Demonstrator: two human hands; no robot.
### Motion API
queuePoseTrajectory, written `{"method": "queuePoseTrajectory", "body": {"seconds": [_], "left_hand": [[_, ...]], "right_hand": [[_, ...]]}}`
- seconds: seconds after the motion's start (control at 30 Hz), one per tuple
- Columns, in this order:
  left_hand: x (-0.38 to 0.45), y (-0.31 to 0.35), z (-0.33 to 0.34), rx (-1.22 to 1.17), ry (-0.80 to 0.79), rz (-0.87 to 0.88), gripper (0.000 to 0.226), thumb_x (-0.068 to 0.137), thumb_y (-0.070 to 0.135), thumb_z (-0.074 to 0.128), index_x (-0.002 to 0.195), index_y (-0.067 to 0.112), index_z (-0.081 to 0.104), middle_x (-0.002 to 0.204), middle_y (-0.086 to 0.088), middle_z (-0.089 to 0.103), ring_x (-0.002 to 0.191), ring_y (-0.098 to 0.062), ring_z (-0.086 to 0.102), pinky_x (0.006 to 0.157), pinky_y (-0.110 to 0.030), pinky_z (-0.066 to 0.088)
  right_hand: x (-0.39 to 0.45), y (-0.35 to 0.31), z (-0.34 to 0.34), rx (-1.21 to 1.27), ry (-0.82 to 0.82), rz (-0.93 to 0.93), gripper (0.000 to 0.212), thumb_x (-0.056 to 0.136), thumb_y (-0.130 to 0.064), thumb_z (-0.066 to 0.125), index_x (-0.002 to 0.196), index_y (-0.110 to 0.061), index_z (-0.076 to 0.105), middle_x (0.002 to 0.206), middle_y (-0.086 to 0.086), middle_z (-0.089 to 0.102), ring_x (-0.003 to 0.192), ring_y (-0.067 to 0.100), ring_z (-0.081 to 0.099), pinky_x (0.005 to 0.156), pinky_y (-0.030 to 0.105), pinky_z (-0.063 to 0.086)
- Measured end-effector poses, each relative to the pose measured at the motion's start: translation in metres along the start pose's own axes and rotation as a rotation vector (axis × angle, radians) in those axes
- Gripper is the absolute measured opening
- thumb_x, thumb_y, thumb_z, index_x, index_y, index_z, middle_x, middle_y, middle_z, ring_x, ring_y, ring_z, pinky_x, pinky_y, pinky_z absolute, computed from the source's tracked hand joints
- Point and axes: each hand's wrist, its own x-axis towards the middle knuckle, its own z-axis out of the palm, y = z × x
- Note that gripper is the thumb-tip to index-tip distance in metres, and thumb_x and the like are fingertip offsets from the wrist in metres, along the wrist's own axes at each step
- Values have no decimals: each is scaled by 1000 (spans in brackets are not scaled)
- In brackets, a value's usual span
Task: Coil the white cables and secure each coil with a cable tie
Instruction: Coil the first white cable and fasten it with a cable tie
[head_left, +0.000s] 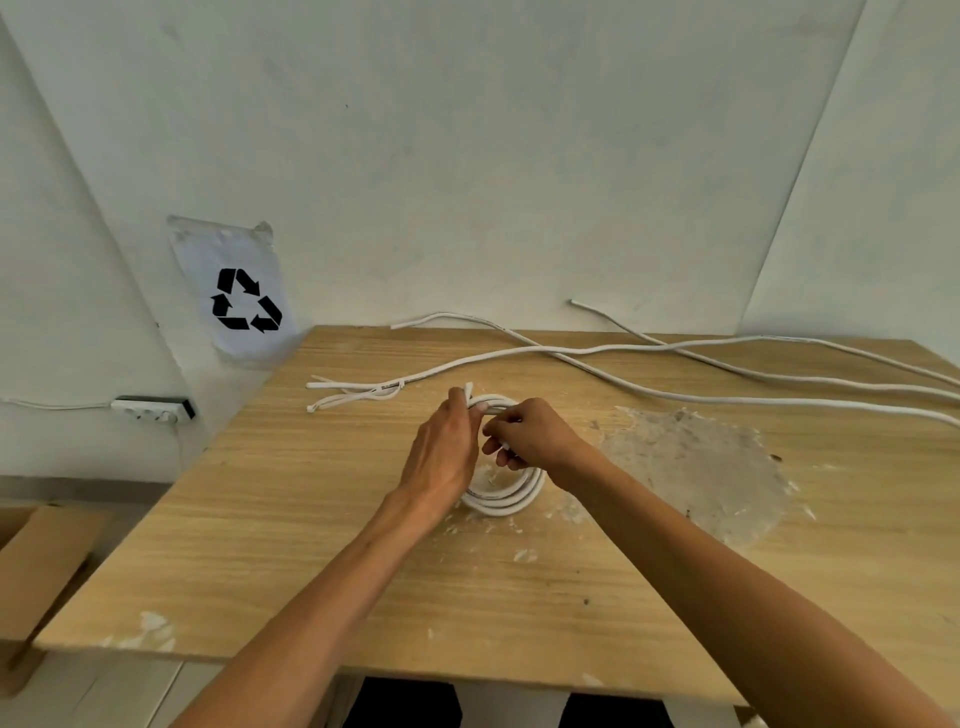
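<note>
Coil (506, 499) of white cable on table (311, 519): left hand (441, 452) grips its rim, right hand (524, 434) pinches a cable tie. Risk: loops springing apart if grip slackens.

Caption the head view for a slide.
Both hands, left and right, grip a white cable coil on the wooden table.
</note>
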Motion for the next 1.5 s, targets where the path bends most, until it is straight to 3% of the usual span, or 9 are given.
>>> {"method": "queuePoseTrajectory", "body": {"seconds": [0.13,0.33,0.5,0.57,0.67,0.87,1.13,1.23,1.5], "left_hand": [[1,4,3,-129,70,-44,32,109,37,25,93,20,47,77,11,49,69,-11,51,54,-19,29],[8,-2,8,-366,33,-135,39,108,37,32,118,17,65,82,5,59,76,-7,58,62,-13,39],[14,-14,1,-465,-66,-193,42,105,43,41,76,22,62,63,10,61,59,-4,51,59,-24,39],[17,-20,1,-400,-73,-179,47,104,46,43,74,18,66,77,5,66,73,-8,56,69,-25,39],[19,-26,8,-190,-5,-186,44,103,47,44,108,15,73,123,-2,52,117,-13,46,89,-25,36],[12,-30,22,5,103,-177,41,106,36,40,115,11,71,150,-12,33,138,-26,24,112,-41,24],[16,-26,36,-86,-39,-233,47,108,37,29,113,10,67,150,-10,32,136,-25,29,110,-36,27],[17,-23,37,-323,-50,-235,41,108,32,33,109,6,64,128,-5,48,105,-14,53,86,-18,35],[19,-34,46,-561,12,-227,25,104,24,51,109,14,73,109,2,64,95,-4,62,81,-19,49]], "right_hand": [[4,9,4,132,-5,-18,23,99,-6,54,107,11,67,76,11,67,48,9,52,47,19,42],[11,24,2,158,-8,-101,22,100,-15,56,105,0,71,78,4,69,57,10,52,56,22,40],[16,34,10,120,6,-242,19,99,-17,59,98,-4,72,73,2,68,60,6,52,60,18,44],[18,36,15,91,14,-276,19,98,-13,59,94,0,72,72,3,69,61,5,54,62,18,45],[18,41,23,44,34,-323,17,95,-6,56,91,2,71,70,1,69,60,2,58,61,18,46],[24,48,32,-159,117,-359,20,87,-15,58,102,-10,71,79,0,75,73,8,72,76,37,59],[17,56,21,-464,157,-604,14,87,-17,57,93,-11,67,81,1,69,68,12,60,66,34,53],[14,60,15,-419,114,-669,11,89,-18,61,96,-12,67,83,-2,69,72,9,64,68,29,55],[31,73,20,-495,390,-790,24,98,-24,61,118,-13,69,120,8,56,94,18,60,80,30,56]]}}
